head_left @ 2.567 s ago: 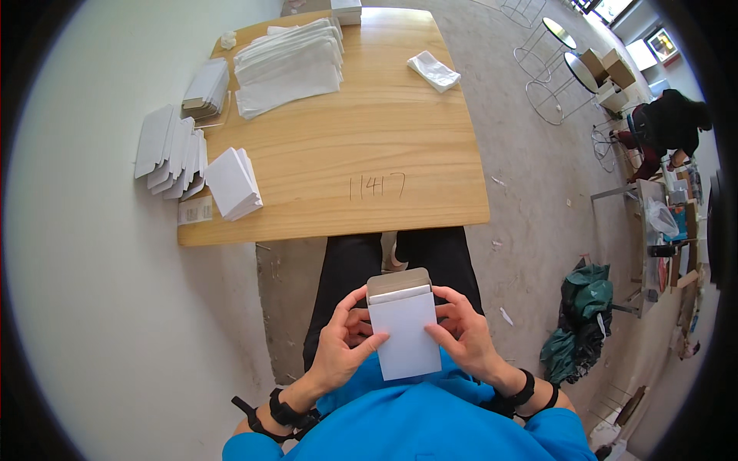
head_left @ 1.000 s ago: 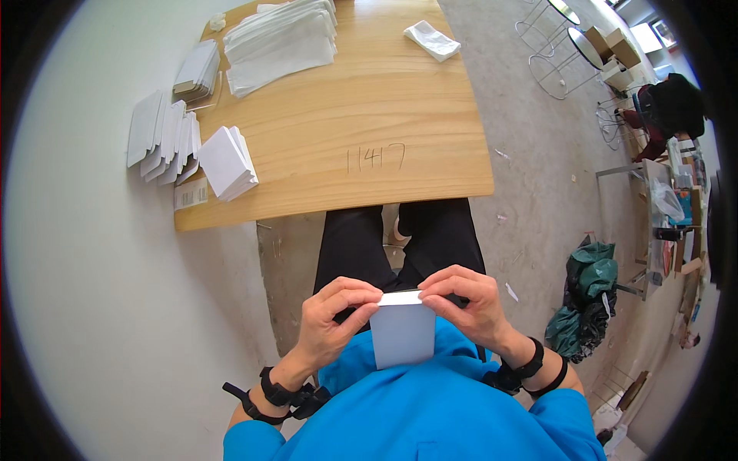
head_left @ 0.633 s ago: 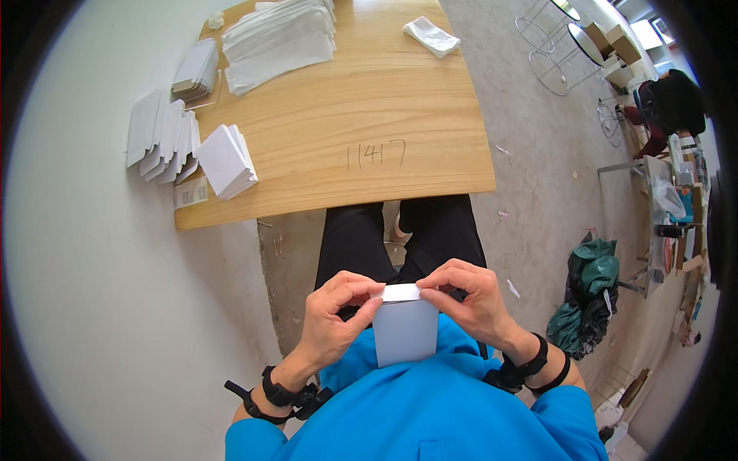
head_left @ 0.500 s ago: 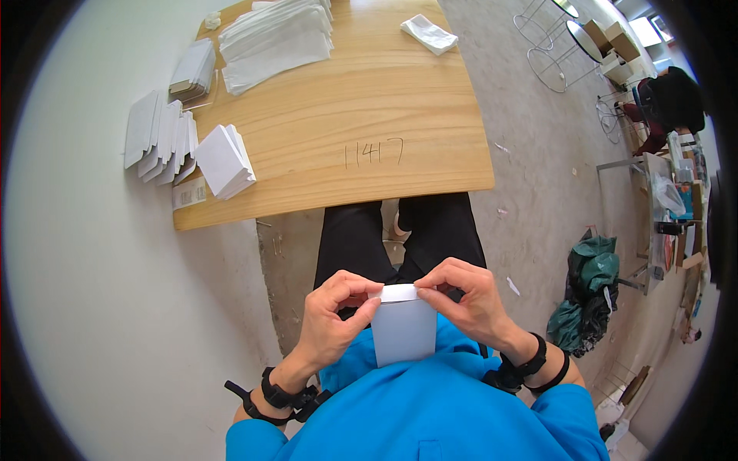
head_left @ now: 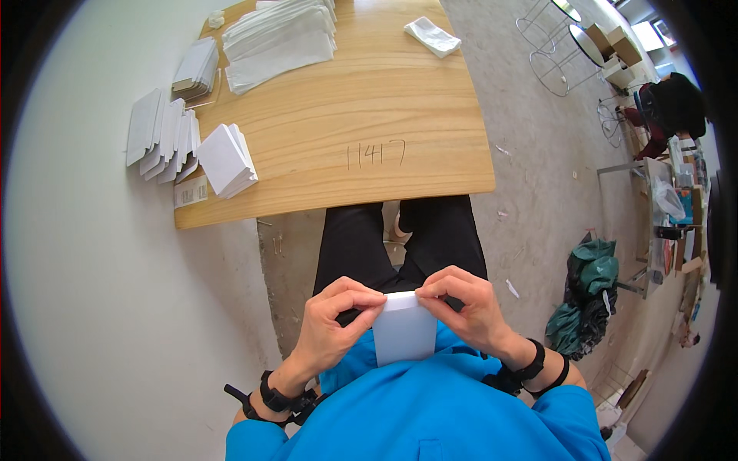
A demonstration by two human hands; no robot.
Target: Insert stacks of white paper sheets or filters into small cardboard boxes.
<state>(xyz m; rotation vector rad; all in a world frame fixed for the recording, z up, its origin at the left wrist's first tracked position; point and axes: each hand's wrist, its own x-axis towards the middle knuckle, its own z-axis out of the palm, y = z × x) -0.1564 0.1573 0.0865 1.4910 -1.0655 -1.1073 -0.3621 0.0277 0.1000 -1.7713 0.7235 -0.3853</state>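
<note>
In front of my blue shirt, over my lap, a small white paper box (head_left: 404,338) stands upright with a narrow flap along its top edge. My left hand (head_left: 338,319) pinches the left end of that flap between thumb and fingers. At the other end, my right hand (head_left: 463,309) pinches the flap's right corner the same way. The flap lies folded over toward me, and the far side of the box is hidden. Near the table's front left corner sits a short stack of similar white boxes (head_left: 225,163).
Along the table's (head_left: 346,115) left side, flat white cartons (head_left: 157,142) lean in a row, with another carton stack (head_left: 196,69) behind. Thin white bags (head_left: 280,46) pile up farther back; a folded white bag (head_left: 433,36) lies far right. Dark green bags (head_left: 592,284) sit on the floor right; another person (head_left: 669,107) works beyond.
Both hands have pressed the flap down slightly toward me, so it looks narrower and lies closer to the box. My left fingers have shifted a little right along it.
</note>
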